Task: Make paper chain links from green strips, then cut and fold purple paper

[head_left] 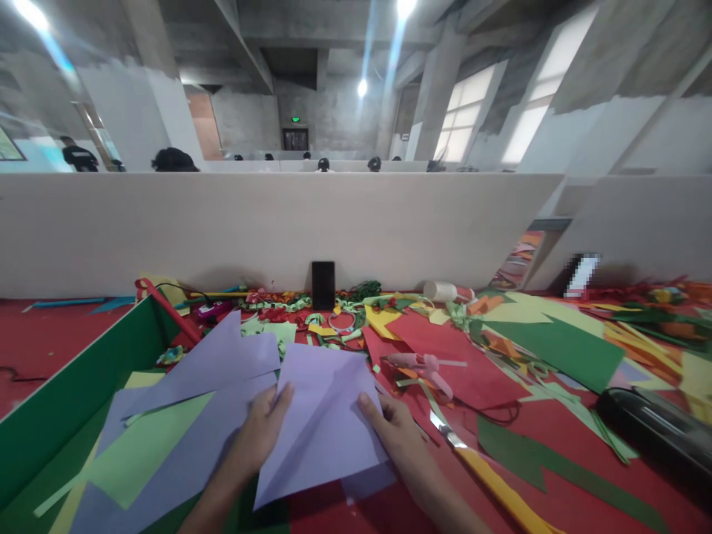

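A sheet of purple paper (322,423) is held up between my two hands above the red tabletop. My left hand (267,423) grips its left edge, thumb on top and fingers hidden behind. On the right edge, my right hand (392,426) pinches the sheet the same way. Faint diagonal shading crosses the paper's middle. More purple sheets (222,371) and a light green sheet (161,445) lie to the left. A pink glue gun (426,367) rests on red paper beyond my right hand. Closer in is a yellow-handled utility knife (478,475) with its blade out.
A green-walled tray (83,378) stands at the left. Paper scraps, a dark phone-like slab (323,285) and a white bottle (445,291) line the foot of the white partition (278,230). A black case-like object (656,430) sits far right. Several people are beyond the partition.
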`<action>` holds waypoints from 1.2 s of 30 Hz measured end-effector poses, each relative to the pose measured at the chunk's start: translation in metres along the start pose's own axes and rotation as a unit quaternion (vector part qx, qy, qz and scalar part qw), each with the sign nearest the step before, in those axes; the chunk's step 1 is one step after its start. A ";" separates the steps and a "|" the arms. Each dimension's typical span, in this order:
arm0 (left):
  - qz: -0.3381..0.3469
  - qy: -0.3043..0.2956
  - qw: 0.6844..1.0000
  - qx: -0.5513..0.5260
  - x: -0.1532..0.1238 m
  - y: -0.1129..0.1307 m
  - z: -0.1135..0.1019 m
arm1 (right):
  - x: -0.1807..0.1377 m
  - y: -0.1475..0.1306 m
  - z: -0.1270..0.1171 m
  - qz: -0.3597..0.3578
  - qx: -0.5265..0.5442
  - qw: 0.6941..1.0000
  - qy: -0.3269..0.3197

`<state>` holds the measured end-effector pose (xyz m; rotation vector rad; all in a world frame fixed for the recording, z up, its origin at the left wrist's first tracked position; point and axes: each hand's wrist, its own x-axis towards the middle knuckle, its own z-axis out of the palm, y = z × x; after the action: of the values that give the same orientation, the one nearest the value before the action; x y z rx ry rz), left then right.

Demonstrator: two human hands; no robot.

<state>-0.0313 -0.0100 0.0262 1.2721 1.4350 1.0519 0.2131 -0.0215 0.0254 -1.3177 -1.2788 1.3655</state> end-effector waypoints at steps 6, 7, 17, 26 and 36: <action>-0.028 0.043 0.998 -0.038 0.007 -0.002 -0.011 | 0.003 0.000 -0.019 0.014 -0.013 0.999 -0.043; -0.026 0.042 0.998 -0.037 0.006 -0.001 -0.012 | 0.006 -0.001 -0.020 0.012 -0.009 0.999 -0.052; 0.017 -0.006 0.999 0.030 0.017 -0.005 -0.017 | 0.006 -0.001 -0.025 0.000 0.001 1.000 0.001; 0.059 -0.022 0.978 0.199 -0.007 -0.034 -0.028 | -0.046 0.000 -0.050 -0.110 -0.342 0.927 -0.110; 0.326 -0.190 0.773 0.510 -0.048 -0.066 -0.084 | -0.056 0.013 -0.041 -0.394 -0.566 0.702 -0.180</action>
<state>-0.1253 -0.0664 -0.0158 2.7327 1.2476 0.2574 0.2610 -0.0732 0.0233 -0.8906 -2.7672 0.0727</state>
